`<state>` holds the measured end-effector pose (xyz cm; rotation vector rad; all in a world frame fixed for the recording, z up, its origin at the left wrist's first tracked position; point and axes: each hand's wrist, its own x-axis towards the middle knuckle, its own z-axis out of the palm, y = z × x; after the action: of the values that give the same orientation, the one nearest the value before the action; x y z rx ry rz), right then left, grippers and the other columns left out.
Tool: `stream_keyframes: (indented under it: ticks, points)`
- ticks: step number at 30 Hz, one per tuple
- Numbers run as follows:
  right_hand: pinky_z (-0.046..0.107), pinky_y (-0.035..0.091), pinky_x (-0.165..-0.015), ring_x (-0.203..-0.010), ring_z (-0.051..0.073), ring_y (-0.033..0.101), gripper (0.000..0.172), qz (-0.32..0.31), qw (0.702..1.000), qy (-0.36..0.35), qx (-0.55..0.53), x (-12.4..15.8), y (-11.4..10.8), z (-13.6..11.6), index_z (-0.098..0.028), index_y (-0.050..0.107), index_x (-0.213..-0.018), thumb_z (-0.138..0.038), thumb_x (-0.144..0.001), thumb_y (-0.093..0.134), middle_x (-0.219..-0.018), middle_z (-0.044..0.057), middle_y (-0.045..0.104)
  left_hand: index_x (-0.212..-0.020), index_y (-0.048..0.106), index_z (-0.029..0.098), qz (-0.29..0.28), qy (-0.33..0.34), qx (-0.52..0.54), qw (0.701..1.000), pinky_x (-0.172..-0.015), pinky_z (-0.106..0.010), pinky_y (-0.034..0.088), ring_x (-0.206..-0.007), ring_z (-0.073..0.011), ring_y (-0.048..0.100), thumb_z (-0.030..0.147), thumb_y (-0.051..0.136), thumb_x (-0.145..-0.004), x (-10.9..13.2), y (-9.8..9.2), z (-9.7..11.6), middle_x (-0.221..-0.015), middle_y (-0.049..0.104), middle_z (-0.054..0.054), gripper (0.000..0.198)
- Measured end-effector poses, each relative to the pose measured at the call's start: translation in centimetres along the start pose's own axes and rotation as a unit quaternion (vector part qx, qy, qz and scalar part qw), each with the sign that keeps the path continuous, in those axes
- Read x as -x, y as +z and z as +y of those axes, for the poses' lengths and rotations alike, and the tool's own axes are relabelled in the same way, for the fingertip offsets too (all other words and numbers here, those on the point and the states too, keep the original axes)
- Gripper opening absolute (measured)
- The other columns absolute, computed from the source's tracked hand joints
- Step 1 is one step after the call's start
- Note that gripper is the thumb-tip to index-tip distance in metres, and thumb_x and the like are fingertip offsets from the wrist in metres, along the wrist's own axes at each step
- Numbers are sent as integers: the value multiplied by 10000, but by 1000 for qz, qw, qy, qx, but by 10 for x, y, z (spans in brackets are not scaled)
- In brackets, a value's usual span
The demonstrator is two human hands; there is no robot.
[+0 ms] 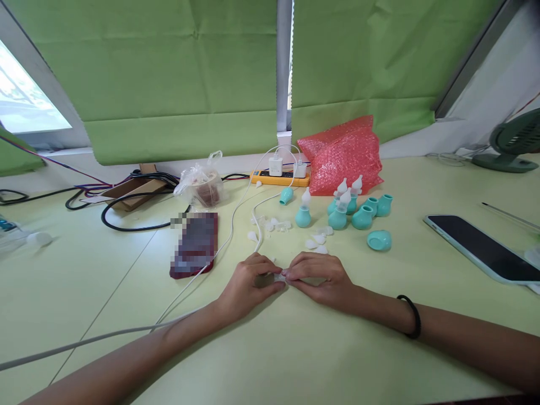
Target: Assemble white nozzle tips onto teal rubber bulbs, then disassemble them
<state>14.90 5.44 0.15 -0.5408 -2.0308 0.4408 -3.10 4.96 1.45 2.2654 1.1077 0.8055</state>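
1 small translucent piece [279, 277] between fingers [304, 271] of left hand [244, 288], right hand [331, 281].

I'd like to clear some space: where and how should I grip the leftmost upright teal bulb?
Probably around the wide body of the leftmost upright teal bulb, right hand coming from the near side once free: gaps left and right leave room for thumb and fingers, while its white tip tapers and looks narrower.

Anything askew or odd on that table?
Mildly: one teal bulb lies tipped by the orange power strip, and another bulb lies on its side, while the rest stand upright. A white cable also crosses the red-edged phone. No visible spill.
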Motion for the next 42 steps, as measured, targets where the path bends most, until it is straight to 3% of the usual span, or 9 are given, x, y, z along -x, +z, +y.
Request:
stream_keyframes:
  ticks: [5,21,42]
  points:
    - [212,498,-588,-700,112,597,144,-2,998,-56,20,1,1,1,-182,607,-813,-88,-718,554,-715,22,650,-814,646,179,2,6,-3,1000,-675,-266,424,-735,-154,533,249,605,-695,0,1,-2,-748,607,-34,144]
    - [213,467,-576,-726,116,553,204,-28,996,-55,72,4,0,-2,-160,583,-881,-70,-711,515,-747,47,599,-843,644,170,-5,6,2,1000,-683,-269,423,-750,-155,527,257,578,-731,0,1,-3,-773,603,-44,156]
    - [216,397,-491,-570,107,494,175,-25,991,-69,112,3,3,-3,-150,572,-839,-64,-712,487,-625,22,576,-846,649,156,0,8,-2,1000,-689,-279,434,-760,-160,532,256,577,-733,1,2,-5,-781,605,-55,168]
